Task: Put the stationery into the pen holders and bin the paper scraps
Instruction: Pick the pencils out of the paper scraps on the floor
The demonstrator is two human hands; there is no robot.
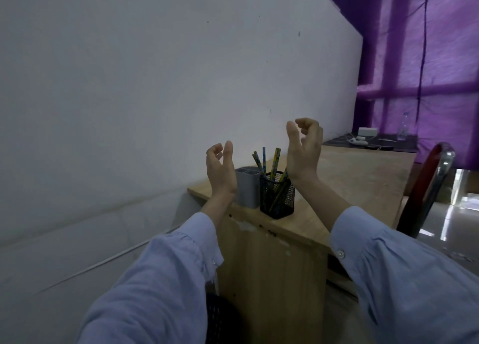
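Between the raised left grip (220, 170) and right grip (303, 149), both loosely curled and empty, patterned pencils (275, 158) stand in the black mesh holder (277, 198), beside the grey holder (247, 188) behind the left grip. Light and stiff, they'd likely lift best pinched mid-shaft.

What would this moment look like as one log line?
left hand: raised, empty | right hand: raised, empty | black mesh pen holder: holds patterned pencils | grey plastic pen holder: beside it
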